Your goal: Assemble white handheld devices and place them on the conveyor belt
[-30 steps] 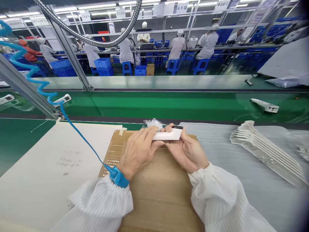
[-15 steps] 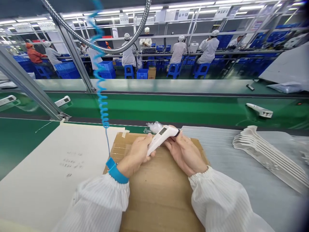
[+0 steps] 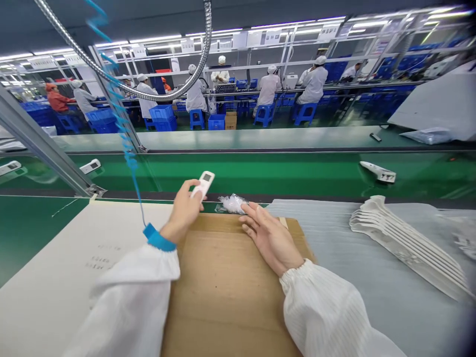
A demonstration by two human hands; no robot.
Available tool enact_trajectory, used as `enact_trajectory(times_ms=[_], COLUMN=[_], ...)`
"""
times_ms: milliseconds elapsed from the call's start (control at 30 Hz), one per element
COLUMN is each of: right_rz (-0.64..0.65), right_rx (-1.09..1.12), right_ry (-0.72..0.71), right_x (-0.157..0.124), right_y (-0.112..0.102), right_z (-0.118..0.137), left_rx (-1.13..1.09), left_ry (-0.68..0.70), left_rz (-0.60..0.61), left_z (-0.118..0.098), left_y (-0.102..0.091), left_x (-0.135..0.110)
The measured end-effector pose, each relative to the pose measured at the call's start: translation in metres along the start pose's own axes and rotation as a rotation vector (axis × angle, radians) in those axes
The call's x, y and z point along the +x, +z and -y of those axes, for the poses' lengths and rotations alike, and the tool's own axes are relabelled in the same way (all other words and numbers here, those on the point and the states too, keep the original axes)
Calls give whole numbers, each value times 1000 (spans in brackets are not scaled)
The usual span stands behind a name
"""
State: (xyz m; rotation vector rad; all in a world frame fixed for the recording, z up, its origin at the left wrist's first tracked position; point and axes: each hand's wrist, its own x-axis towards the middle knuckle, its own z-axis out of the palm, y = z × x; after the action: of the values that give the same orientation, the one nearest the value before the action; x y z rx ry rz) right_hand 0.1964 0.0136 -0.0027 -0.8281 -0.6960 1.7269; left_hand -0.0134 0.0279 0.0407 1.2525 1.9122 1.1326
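My left hand (image 3: 188,203) grips a white handheld thermometer (image 3: 204,184) by its handle, with its small dark display facing up. The thermometer is raised near the edge of the green belt (image 3: 253,176). A blue wrist strap (image 3: 159,238) with a coiled cord circles my left wrist. Nothing is in my right hand (image 3: 269,235), which hovers over the far part of the cardboard sheet (image 3: 234,292) with its fingers stretched out. Just beyond its fingertips lies a crumpled clear plastic bag (image 3: 232,204).
More thermometers lie on the belt, such as one at left (image 3: 90,166) and one at right (image 3: 378,172). Nested white shell parts (image 3: 405,243) rest on the foam sheet (image 3: 327,267). A metal post (image 3: 40,141) rises at left, under a hanging metal hose (image 3: 163,94). Co-workers sit beyond.
My right hand has let go of the thermometer's head. My left hand has carried the thermometer left and away from me, toward the belt, and turned it more upright.
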Motion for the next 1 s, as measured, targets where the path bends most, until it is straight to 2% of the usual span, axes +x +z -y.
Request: enact_trajectory(times_ms=[67, 167, 300, 367, 433, 533, 633, 667, 733, 800, 833, 867, 933, 1000], right_rz=[4, 16, 22, 16, 20, 17, -50, -88, -171, -242, -261, -296, -402, -525], right_rx=[22, 57, 66, 48, 20, -60, -171, -249, -533, -987, -1215, -1451, -1934, -2045], right_ry=[-3, -5, -24, -35, -44, -79, -166, -223, -378, -517, -530, -496, -246, -86], right_x=[-1, -1, 2, 3, 3, 3, 1, -1, -6, -13, -17, -19, -21, -20], right_y=[0, 2, 0, -1, 0, 2, -2, -8, -31, -66, -86, -108, -150, -183], right_z=[-1, -3, -6, -6, -6, -2, 13, 22, 46, 79, 97, 114, 147, 172], left_rx=[139, 249, 390, 450, 474, 457, 383, 364, 333, 301, 286, 274, 262, 255], left_ry=[-49, -29, 45, 63, 87, 129, 167, 186, 213, 232, 241, 254, 279, 294], left_rz=[16, 10, -108, -146, -133, -98, -192, -219, -196, -143, -129, -128, -140, -125], left_z=[-3, -11, -19, -19, -17, -6, 12, 18, 28, 33, 34, 35, 35, 36], left_y=[-12, -28, -39, -37, -30, -13, 7, 13, 21, 25, 25, 25, 25, 24], left_x=[31, 66, 85, 81, 68, 33, -5, -15, -30, -36, -37, -36, -34, -32])
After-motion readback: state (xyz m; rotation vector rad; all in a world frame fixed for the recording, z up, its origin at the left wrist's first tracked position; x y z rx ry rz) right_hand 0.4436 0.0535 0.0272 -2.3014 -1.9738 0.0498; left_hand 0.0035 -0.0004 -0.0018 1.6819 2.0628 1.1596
